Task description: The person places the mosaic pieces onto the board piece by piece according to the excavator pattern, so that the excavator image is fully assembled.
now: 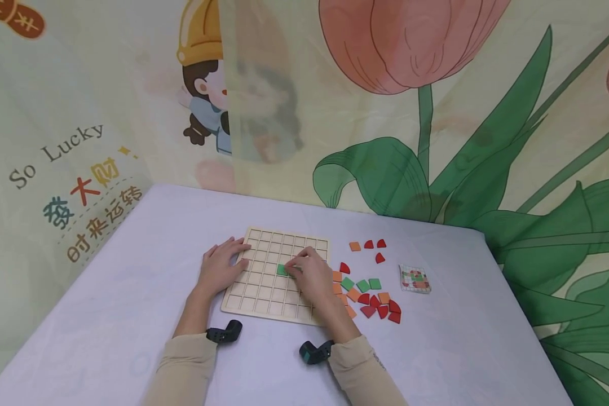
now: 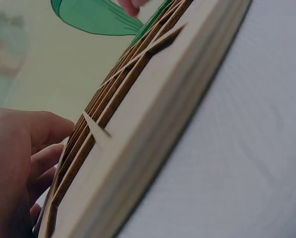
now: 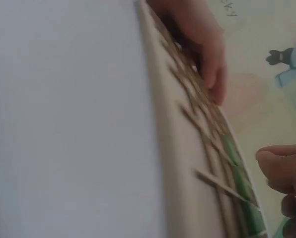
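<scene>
A pale wooden grid board [image 1: 264,282] lies on the table with a green square tile [image 1: 282,270] near its middle. My left hand [image 1: 222,268] rests at the board's left side, fingers spread and fingertips on its edge. My right hand [image 1: 312,279] is over the board, its fingertips bunched at the right side of the green tile. In the right wrist view, green [image 3: 245,191] spans neighbouring cells, and the right fingertips [image 3: 272,163] sit just above it. I cannot tell whether a tile is between them.
Right of the board lie loose orange square tiles [image 1: 354,246], green square tiles [image 1: 374,283] and red quarter-round tiles [image 1: 380,257]. Farther right is a small pattern card [image 1: 414,279]. Both wrists wear black cameras [image 1: 225,331]. A printed cloth [image 1: 274,169] hangs behind the white table [image 1: 451,338].
</scene>
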{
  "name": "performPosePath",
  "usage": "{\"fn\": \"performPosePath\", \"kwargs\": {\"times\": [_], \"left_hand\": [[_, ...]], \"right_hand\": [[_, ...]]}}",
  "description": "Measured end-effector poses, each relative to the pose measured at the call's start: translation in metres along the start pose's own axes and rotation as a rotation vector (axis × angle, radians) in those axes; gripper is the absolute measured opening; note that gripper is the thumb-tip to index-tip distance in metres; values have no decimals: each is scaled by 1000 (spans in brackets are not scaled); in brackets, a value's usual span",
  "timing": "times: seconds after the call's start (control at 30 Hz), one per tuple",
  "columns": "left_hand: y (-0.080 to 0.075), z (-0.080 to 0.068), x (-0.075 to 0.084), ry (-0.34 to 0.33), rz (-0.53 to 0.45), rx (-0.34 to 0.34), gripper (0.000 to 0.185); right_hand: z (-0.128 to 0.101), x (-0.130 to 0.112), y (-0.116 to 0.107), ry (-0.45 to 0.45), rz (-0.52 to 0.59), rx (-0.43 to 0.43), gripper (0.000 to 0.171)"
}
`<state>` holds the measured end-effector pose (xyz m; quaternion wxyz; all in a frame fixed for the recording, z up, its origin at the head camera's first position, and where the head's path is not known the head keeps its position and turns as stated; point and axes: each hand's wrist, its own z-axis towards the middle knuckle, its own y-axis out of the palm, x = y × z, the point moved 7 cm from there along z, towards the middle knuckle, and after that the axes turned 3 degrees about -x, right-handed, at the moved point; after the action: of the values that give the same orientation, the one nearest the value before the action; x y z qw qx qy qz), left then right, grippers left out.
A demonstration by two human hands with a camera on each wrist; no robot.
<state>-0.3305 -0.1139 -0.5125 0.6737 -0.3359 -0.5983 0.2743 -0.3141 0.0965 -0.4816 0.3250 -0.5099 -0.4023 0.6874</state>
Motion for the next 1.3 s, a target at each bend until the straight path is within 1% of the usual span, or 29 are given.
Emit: {"fn": "performPosePath", "kwargs": {"times": [0.07, 0.13, 0.27, 0.37, 0.47, 0.57, 0.73, 1.03, 1.2, 1.3], "left_hand": [[1, -1, 0, 0, 3, -3, 43], [2, -1, -1, -1, -1, -6, 42], [3, -2, -1, 0, -6, -7, 42], [3, -1, -1, 8, -7, 5, 42], [2, 0, -1, 16, -7, 12, 42], [0, 0, 0, 21, -7, 15, 42], [-1, 0, 1, 22, -12, 11, 42], [-1, 0, 0, 21, -9, 13, 42], [-1, 0, 0, 21, -13, 12, 42], [0, 0, -1, 20, -14, 10, 42]], "right_hand": [[2, 10, -9, 28, 38, -55, 12], [2, 28, -20, 79, 77, -127, 15], [-6, 73, -40, 219, 121, -239, 16], [-14, 102, -47, 304, 129, -314, 16], [-20, 116, -49, 346, 136, -374, 21], [-23, 121, -48, 362, 129, -402, 26], [-23, 120, -46, 352, 69, -408, 30], [-21, 111, -48, 366, -5, -423, 28], [-20, 110, -46, 369, -20, -435, 27], [-21, 112, -46, 377, -8, -431, 28]]}}
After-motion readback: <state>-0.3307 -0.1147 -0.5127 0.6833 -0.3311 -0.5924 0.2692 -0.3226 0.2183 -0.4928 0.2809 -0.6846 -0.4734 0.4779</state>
